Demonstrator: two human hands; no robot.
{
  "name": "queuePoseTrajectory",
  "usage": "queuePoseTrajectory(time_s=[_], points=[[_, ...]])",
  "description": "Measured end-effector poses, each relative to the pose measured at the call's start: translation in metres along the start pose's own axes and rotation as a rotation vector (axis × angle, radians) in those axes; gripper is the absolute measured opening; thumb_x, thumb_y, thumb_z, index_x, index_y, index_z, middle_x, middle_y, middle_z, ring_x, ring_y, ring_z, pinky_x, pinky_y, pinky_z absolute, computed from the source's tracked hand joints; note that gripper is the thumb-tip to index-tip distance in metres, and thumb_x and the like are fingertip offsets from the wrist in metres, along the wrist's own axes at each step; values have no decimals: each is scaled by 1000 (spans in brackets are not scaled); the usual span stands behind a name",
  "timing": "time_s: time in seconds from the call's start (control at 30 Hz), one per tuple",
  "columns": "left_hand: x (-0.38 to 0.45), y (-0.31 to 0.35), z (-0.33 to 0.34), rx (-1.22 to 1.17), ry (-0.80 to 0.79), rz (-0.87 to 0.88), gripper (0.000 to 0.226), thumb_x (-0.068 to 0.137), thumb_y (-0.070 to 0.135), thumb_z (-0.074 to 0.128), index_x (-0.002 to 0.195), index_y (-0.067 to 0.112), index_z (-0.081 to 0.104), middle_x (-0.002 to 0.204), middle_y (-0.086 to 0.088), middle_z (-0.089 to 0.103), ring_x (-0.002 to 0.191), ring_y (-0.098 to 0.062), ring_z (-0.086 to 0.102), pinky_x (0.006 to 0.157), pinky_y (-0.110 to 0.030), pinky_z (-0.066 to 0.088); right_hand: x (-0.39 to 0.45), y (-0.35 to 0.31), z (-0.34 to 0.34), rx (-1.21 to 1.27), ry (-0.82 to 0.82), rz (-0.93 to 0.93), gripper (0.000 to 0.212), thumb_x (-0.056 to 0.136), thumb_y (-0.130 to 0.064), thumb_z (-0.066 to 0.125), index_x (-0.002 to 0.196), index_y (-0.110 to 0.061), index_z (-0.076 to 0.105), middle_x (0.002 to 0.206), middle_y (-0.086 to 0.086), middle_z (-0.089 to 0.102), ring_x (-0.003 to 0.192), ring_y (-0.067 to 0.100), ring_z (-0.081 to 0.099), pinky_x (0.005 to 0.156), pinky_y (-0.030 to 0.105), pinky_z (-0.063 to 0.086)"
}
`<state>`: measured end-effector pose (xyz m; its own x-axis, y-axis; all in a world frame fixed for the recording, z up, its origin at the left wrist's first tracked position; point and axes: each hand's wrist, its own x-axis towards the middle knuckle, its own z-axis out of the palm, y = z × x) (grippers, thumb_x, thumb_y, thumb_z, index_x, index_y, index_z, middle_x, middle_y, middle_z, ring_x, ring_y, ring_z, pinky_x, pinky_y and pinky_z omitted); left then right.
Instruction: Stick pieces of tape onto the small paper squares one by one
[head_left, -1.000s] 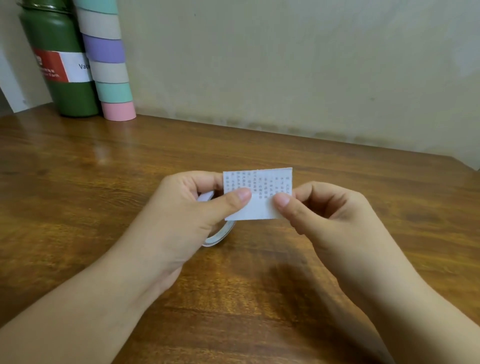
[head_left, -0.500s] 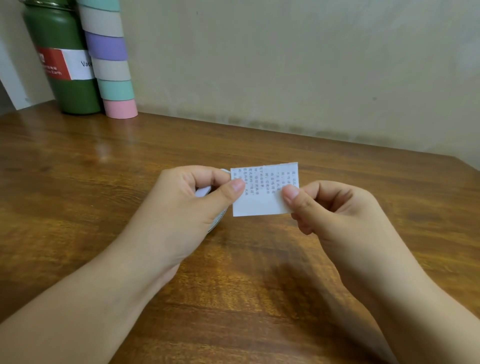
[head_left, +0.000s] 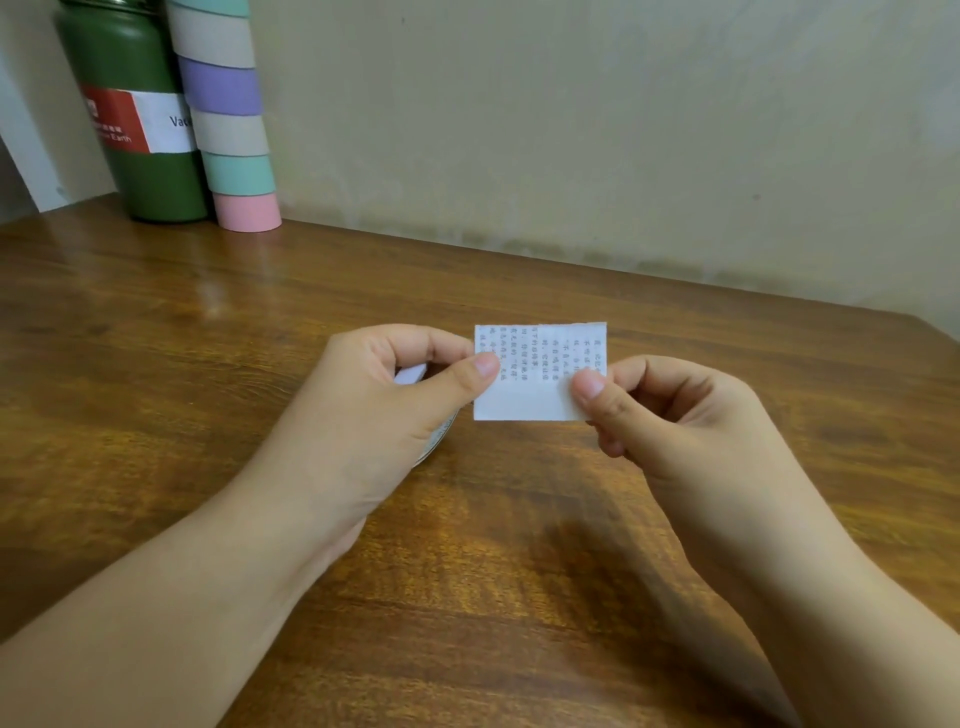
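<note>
Both hands meet above a wooden table, forearms reaching in from the near edge. Left hand pinches the left edge of a small paper piece between thumb and curled forefinger, its other fingers folded under. Right hand pinches the paper's right edge the same way, thumb tip pressed on the front and fingers curled behind. Held upright and clear of the tabletop, the paper carries rows of small printed characters on its upper part, with a blank strip along the bottom. Beneath the left hand, a tape roll shows only as a thin pale rim; whether it touches the palm cannot be told. Farther back, against the wall at the far left corner, stand a green bottle with a red and white label and, just beside it, a stack of pastel rolls.
</note>
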<state>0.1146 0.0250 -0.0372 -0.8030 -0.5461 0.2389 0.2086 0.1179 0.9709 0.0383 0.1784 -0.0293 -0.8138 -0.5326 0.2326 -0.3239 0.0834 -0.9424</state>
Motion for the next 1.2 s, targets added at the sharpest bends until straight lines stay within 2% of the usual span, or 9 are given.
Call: queuePoseTrajectory(time_s=[0.2,0.4,0.57,0.7,0.8,0.9,1.07,1.13,1.2], points=[[1,-1,0,11,16,14,11,77,15,70,66,15,68,59,16,64,42,6,48,44,-2,32,0,3,0,42,-2,48,25,67,-43,66,56,-20,65,60,3,52,65,18,45,68,33,35],[0,0,0,-36,35,-14,19,78,15,69,59,15,70,64,12,68,41,4,50,41,-3,34,5,0,-2,358,28,176,33,73,-41,58,65,-12,69,66,5,55,60,10,46,63,25,43],[0,-1,0,9,4,-6,11,75,19,71,64,16,69,60,17,64,42,5,49,49,-5,34,1,-1,0,160,-32,135,40,64,-47,66,71,-8,68,69,7,64,62,13,52,69,27,42],[-5,-2,4,109,-96,19,16,75,19,72,61,11,68,50,17,55,53,6,53,55,-8,40,-5,-4,4,116,-143,163,13,76,-26,71,78,-15,76,76,2,75,64,10,68,55,17,49],[-6,-3,4,174,-121,13,22,71,31,73,60,14,66,56,17,57,55,3,52,57,-17,39,-6,-4,4,84,-155,176,16,79,-22,71,64,-19,74,58,-5,68,49,2,58,46,12,42],[-4,-6,2,324,-114,62,24,75,33,71,57,18,63,53,23,55,56,11,51,55,-7,33,-5,-6,5,70,-151,201,27,80,-21,70,53,-21,70,49,-9,61,41,0,52,42,10,37],[-2,-8,-1,422,-59,109,30,78,27,70,52,20,58,49,24,52,54,11,50,50,-5,30,0,-3,0,-29,-86,249,34,81,-26,70,51,-13,61,43,-9,53,36,2,45,41,11,34],[-2,-8,-2,491,-81,136,30,77,25,71,52,17,56,49,18,51,55,9,51,52,-4,33,3,1,-2,-168,-86,269,31,80,-31,72,59,-9,64,46,-8,56,39,4,46,45,16,36],[-4,-11,-1,659,-125,158,29,75,23,70,52,16,53,46,13,47,48,2,47,48,-8,34,4,5,-2,-376,-127,281,28,82,-36,70,64,-15,66,44,-13,55,37,0,45,42,12,34]])
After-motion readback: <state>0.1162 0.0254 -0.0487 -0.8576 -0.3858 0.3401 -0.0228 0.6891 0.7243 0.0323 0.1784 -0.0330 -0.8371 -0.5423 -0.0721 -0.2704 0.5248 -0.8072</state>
